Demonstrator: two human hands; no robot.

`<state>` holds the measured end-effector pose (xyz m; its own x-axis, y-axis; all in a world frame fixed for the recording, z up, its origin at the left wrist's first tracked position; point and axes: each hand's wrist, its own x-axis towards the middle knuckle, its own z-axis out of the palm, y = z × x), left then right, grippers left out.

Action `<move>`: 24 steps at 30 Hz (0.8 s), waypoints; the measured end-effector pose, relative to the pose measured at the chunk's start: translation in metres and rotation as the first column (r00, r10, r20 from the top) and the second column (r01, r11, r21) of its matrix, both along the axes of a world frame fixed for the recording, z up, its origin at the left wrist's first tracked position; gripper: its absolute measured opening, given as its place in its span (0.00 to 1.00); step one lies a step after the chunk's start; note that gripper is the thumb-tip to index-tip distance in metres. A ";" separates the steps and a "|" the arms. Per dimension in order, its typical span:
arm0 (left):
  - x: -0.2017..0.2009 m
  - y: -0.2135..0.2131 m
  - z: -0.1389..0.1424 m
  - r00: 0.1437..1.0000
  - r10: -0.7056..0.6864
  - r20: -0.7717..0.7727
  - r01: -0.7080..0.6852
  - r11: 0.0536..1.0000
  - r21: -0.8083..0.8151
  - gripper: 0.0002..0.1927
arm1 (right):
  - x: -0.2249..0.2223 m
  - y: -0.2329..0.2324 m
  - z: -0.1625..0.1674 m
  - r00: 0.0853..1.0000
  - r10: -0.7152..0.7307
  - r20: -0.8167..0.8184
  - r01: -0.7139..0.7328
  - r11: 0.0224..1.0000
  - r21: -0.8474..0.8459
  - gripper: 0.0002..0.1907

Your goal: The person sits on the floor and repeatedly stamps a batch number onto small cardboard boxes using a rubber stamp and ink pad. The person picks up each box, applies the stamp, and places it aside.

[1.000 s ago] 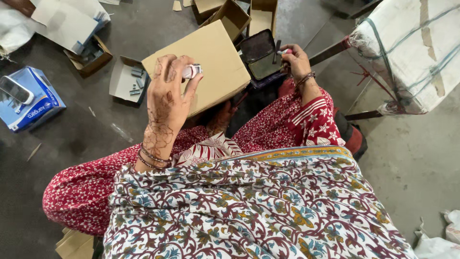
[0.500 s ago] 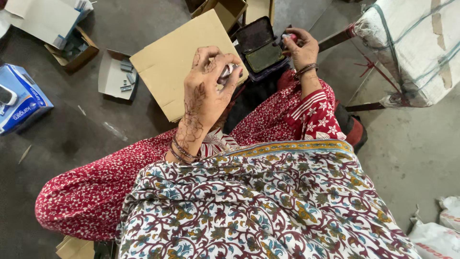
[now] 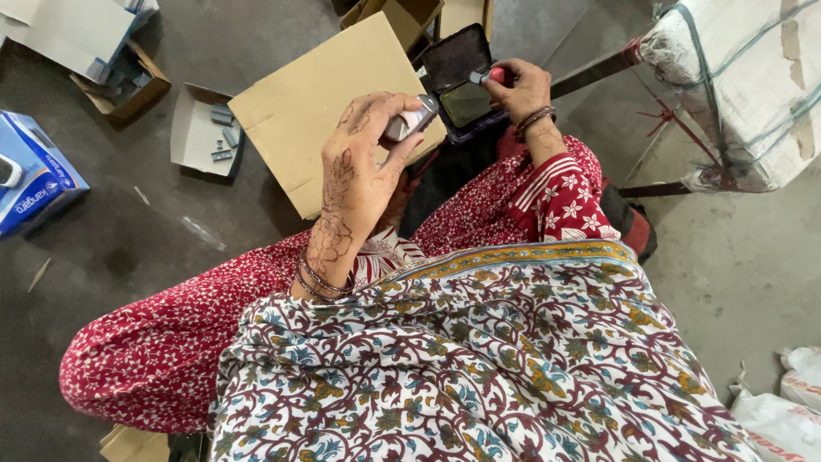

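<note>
Left hand [image 3: 359, 175] is raised over the lap, fingers curled around a small silver-and-white block [image 3: 409, 122] (looks like a little staple box, can't tell for sure), pinched between thumb and fingertips. It sits just in front of the flat cardboard sheet [image 3: 321, 103] lying on the floor.

Right hand [image 3: 522, 85] is closed on a small red-tipped tool [image 3: 489, 75], held at the edge of an open dark case [image 3: 457, 81] with a lid tilted up. Tool tip is touching or just over the case's inner pad; can't tell which.

Around it, on the grey floor: an open shallow grey box [image 3: 201, 128] with small metal pieces inside, a blue carton [image 3: 34, 180] at far left, brown cartons [image 3: 398, 17] at the top, a wrapped white bundle [image 3: 744, 85] on the right.
</note>
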<state>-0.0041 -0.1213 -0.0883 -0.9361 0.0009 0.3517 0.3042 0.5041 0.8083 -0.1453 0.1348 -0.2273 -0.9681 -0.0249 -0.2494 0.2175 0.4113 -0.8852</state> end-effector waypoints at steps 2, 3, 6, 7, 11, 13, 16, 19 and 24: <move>0.002 -0.001 0.003 1.000 0.000 0.012 0.000 1.000 0.031 0.19 | -0.001 0.000 -0.002 0.983 0.076 -0.170 -0.040 0.977 0.207 0.13; 0.003 -0.001 0.005 1.000 0.000 0.018 -0.001 0.999 0.047 0.19 | -0.002 0.001 -0.004 0.936 0.160 -0.314 -0.053 0.945 0.324 0.13; 0.004 -0.003 0.008 1.000 0.009 -0.017 -0.008 1.000 0.030 0.19 | -0.006 0.005 -0.011 0.868 0.262 -0.422 -0.063 0.900 0.430 0.14; 0.004 -0.004 0.009 1.000 0.009 -0.018 -0.009 1.000 0.029 0.19 | -0.008 0.006 -0.013 0.871 0.265 -0.414 -0.070 0.901 0.428 0.15; 0.005 -0.006 0.008 1.000 0.011 -0.025 -0.011 1.000 0.005 0.19 | -0.011 0.010 -0.022 0.844 0.382 -0.377 -0.172 0.857 0.485 0.19; 0.005 -0.007 0.007 1.000 0.011 -0.018 -0.011 1.000 0.001 0.18 | -0.011 0.010 -0.025 0.848 0.430 -0.311 -0.246 0.837 0.488 0.18; 0.005 -0.007 0.006 1.000 0.004 0.014 -0.005 1.000 0.013 0.18 | -0.010 0.008 -0.026 0.755 0.568 -0.328 -0.326 0.759 0.564 0.21; 0.005 -0.007 0.005 1.000 0.004 0.009 -0.004 1.000 0.004 0.18 | -0.010 0.002 -0.025 0.743 0.606 -0.285 -0.349 0.714 0.606 0.18; 0.005 -0.007 0.003 1.000 0.013 -0.011 -0.013 1.000 -0.020 0.18 | -0.006 -0.007 -0.023 0.810 0.578 -0.094 -0.369 0.628 0.685 0.13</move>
